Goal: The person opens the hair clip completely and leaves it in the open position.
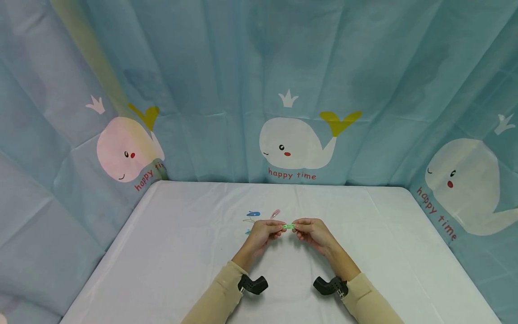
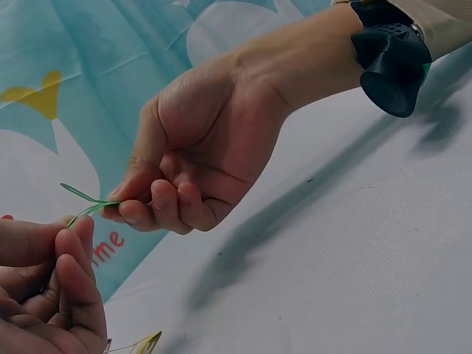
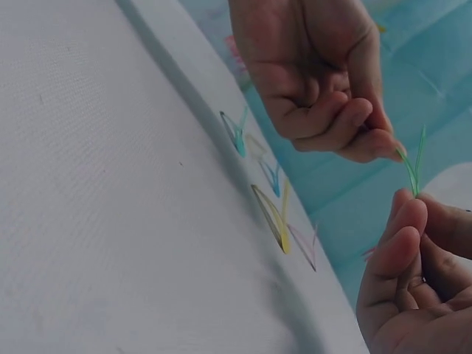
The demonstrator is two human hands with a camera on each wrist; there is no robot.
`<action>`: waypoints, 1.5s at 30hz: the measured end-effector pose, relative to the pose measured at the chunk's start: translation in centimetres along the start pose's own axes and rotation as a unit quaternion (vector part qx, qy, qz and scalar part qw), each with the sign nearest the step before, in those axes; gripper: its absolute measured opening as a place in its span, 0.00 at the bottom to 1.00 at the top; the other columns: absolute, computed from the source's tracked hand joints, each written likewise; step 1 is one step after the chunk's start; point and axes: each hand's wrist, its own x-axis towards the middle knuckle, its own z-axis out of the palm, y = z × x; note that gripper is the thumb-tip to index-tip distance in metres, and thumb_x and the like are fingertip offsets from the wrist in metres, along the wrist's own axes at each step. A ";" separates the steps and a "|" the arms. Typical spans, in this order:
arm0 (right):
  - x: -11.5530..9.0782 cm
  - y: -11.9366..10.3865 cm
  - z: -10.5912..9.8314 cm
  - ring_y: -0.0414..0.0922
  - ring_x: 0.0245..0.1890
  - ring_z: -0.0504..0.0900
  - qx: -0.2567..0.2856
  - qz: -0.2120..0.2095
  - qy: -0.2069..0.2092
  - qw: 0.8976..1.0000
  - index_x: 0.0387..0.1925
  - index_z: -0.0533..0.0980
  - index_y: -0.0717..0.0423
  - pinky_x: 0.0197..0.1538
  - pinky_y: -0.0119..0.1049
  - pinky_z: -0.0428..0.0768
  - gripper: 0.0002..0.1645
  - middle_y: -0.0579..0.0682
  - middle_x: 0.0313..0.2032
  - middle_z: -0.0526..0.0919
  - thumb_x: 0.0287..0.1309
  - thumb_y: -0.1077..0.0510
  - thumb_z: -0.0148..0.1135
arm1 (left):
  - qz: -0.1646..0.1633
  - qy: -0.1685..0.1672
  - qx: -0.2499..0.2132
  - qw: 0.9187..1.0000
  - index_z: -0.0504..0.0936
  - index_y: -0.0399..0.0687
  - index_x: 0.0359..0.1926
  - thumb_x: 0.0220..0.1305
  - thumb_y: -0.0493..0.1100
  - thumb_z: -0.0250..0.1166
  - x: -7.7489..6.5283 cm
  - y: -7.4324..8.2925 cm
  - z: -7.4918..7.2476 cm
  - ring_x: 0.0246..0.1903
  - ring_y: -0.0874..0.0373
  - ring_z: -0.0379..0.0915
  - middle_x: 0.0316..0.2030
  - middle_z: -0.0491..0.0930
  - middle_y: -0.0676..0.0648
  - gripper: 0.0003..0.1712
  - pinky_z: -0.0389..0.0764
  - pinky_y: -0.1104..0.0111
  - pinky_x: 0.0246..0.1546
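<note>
A green snap hair clip (image 1: 288,226) is held up between both hands over the table. My left hand (image 1: 262,234) pinches one end of it between thumb and fingers. From the other side, my right hand (image 1: 314,233) pinches the opposite end. In the right wrist view the clip (image 3: 417,164) is bent apart into a narrow V, one thin leg standing free. The same spread legs of the clip (image 2: 82,198) show in the left wrist view. Fingertips cover both ends.
Several more snap clips stand spread on the white table (image 1: 182,252) near the left hand: a teal clip (image 3: 239,140), a blue clip (image 3: 273,179), a yellow clip (image 3: 279,228) and a pink clip (image 3: 304,247). A blue whale-print curtain (image 1: 210,148) hangs behind the table.
</note>
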 end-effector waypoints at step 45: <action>2.0 -2.7 -1.2 0.37 0.22 0.76 -0.094 -0.006 0.084 0.992 0.44 0.77 0.73 0.29 0.29 0.78 0.13 0.45 0.24 0.83 0.63 0.65 0.60 | 0.026 0.054 0.130 0.990 0.86 0.38 0.43 0.66 0.40 0.62 3.0 1.9 1.1 0.29 0.62 0.75 0.34 0.85 0.45 0.11 0.80 0.68 0.37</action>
